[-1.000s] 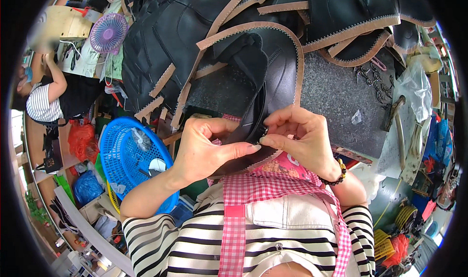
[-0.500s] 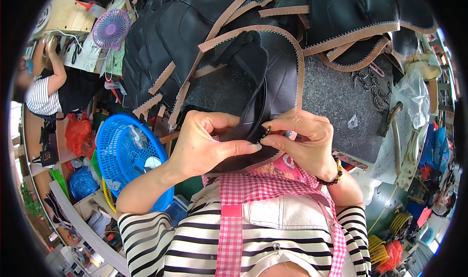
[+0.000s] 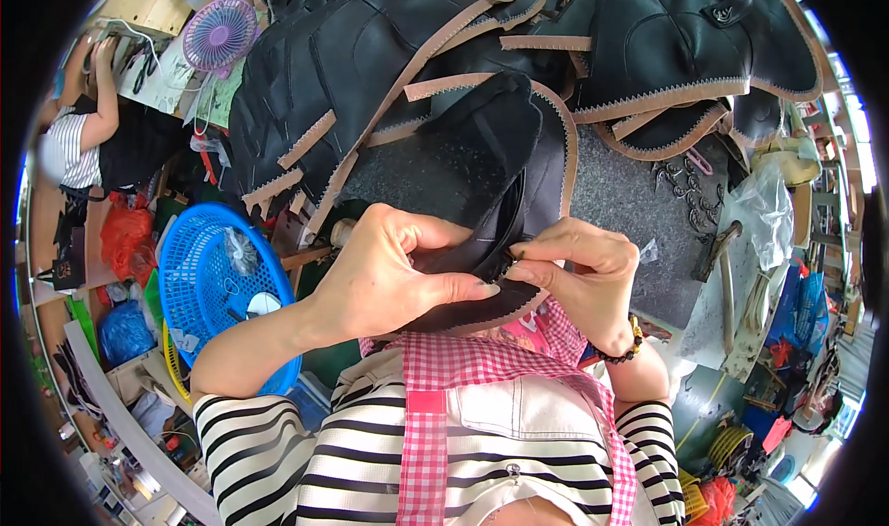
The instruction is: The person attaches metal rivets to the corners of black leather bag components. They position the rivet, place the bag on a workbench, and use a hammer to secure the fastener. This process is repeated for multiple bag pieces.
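Black leather piece (image 3: 491, 202) with tan stitched edge, held up over the near edge of the grey work mat (image 3: 620, 202), its lower end pinched between both hands. Left hand (image 3: 389, 276) clenched on it, thumb on top pressing the lower flap, fingers curled behind. Right hand (image 3: 583, 281) grips the zipper edge just beside the left thumb tip, fingertips nearly touching. More black leather pieces (image 3: 370, 54) piled along the mat's far edge. Blue plastic basket (image 3: 208, 285) sits left of the left forearm.
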Tool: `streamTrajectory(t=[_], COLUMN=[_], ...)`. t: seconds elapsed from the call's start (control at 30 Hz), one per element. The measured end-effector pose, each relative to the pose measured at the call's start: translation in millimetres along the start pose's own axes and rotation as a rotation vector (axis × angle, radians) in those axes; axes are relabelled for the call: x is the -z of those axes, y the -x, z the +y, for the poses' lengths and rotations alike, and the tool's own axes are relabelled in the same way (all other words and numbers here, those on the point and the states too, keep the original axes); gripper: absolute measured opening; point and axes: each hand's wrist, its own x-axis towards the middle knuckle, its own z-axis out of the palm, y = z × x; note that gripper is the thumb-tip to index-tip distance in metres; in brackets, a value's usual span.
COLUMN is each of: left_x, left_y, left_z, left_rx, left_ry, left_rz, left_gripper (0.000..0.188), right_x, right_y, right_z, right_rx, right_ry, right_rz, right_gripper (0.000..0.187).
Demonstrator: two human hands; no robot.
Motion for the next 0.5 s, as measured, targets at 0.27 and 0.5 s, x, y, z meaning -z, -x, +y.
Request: streamTrajectory(t=[0.27,0.5], left_x=[3,-1], left_y=[3,5], left_z=[3,1], left_rx=[-0.04,-0.17], left_ry=[-0.048,-0.121], left_rz=[-0.036,0.022], left_gripper=[0.039,0.02], right_x=[1,8], right_y=[3,-9], right_z=[0,-11], right_rx=[-0.181,0.045], right_ry=[-0.142,0.249], right_rz=[-0.07,0.052], right_gripper=[0.012,0.048])
